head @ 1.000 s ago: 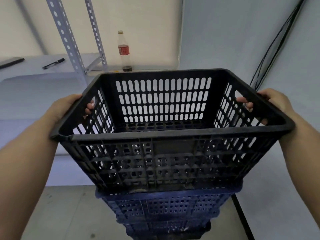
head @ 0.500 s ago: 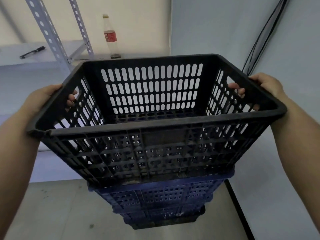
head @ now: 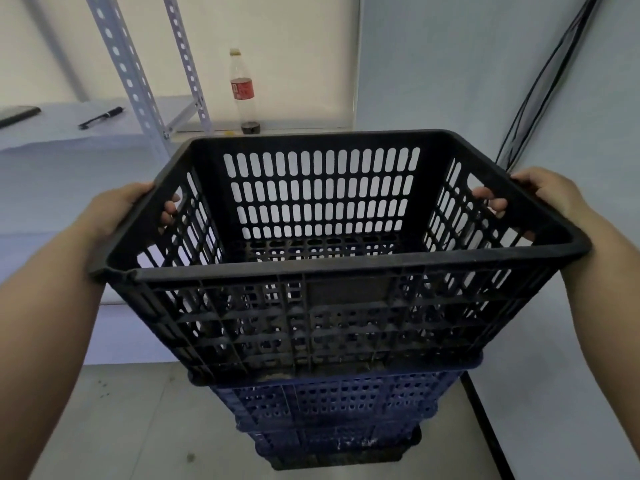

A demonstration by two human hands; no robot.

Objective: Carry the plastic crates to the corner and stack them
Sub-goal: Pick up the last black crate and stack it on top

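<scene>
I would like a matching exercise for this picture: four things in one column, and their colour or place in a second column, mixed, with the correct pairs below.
Things
1. top crate
2. crate directly under it
3. bottle
4. pen

Descriptions
A. blue
B. lies on the white shelf at the left
C. black, held by both hands at its side handles
D. stands upright by the back wall, red label

Pairs: 1-C, 2-A, 3-D, 4-B
</scene>
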